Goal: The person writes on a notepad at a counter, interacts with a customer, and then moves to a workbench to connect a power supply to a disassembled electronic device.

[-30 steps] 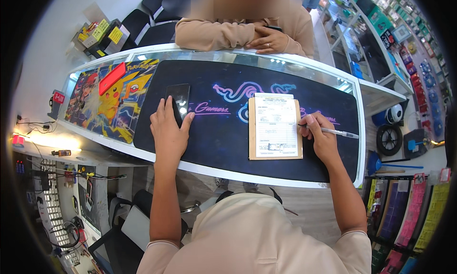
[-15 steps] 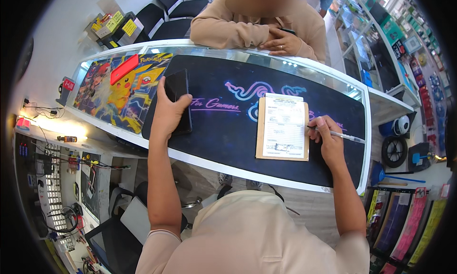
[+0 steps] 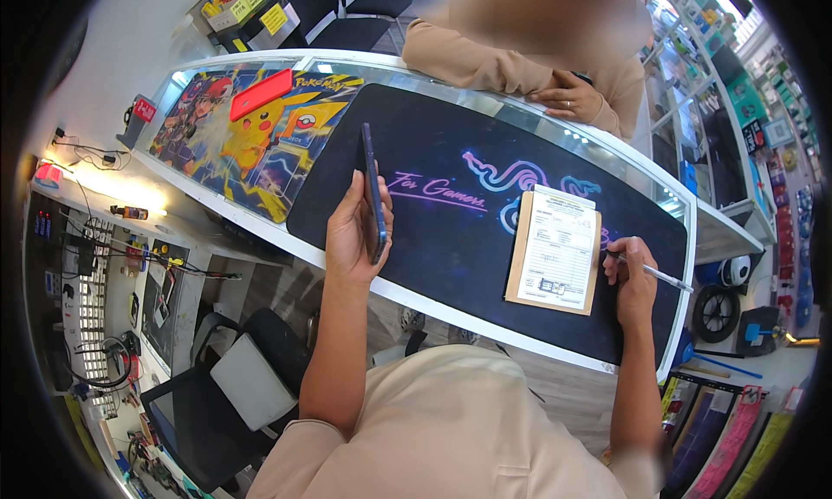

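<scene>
My left hand (image 3: 351, 239) is wrapped round a dark blue smartphone (image 3: 374, 200), held up on edge above the black desk mat (image 3: 416, 300). The phone's thin side faces me, so its screen is mostly hidden. In my right hand (image 3: 635, 282) is a pen (image 3: 663, 276), gripped between thumb and fingers beside the right edge of a brown clipboard (image 3: 520, 269). A white printed form (image 3: 559, 248) lies on that clipboard. A red phone case (image 3: 262, 94) rests at the left on a colourful cartoon mat (image 3: 282, 191).
Across the white-framed glass counter (image 3: 468, 324), a person in a tan sleeve (image 3: 481, 66) leans with folded arms. Black chairs (image 3: 351, 33) stand behind. An office chair (image 3: 191, 434) is at my lower left. Display racks (image 3: 719, 430) line the right side.
My left hand has lifted the phone off the mat and turned it on edge. My right hand keeps the pen beside the clipboard. The whole view has shifted and rotated slightly.
</scene>
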